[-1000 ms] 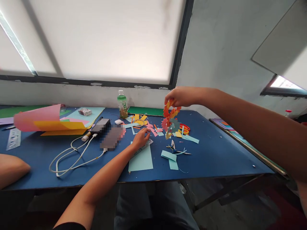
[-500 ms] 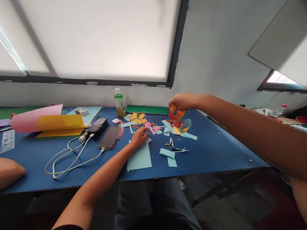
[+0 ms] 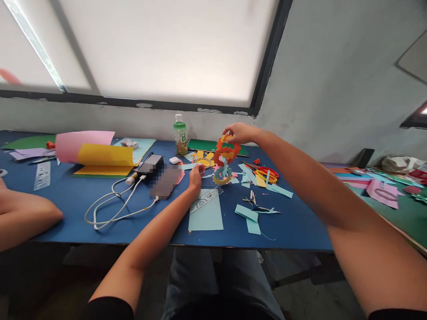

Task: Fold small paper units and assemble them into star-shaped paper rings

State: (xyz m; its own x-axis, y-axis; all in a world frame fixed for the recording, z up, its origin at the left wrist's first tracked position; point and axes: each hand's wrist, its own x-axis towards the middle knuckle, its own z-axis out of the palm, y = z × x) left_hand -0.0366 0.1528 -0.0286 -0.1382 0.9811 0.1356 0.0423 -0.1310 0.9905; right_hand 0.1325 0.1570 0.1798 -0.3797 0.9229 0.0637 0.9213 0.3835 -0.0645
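Observation:
My right hand is closed on the top of a chain of jagged-edged paper rings, orange above, light blue and yellow below. The chain hangs upright over the table. Beside it on the left, my left hand is raised with its fingers extended and nothing visible in it; it does not touch the chain. Just below that hand, a clear ruler lies across a light blue sheet. To the right are folded light blue strips and a blue-handled tool whose kind I cannot make out.
Scissors with red and yellow handles lie among paper scraps. A green-labelled bottle stands by the wall. Cables, a black box and rolled pink and yellow sheets are on the left, near another person's arm.
My right hand has lifted the paper chain and brought it left, uncovering the red-and-yellow-handled scissors. My left hand has come up off the ruler. The view has turned slightly right.

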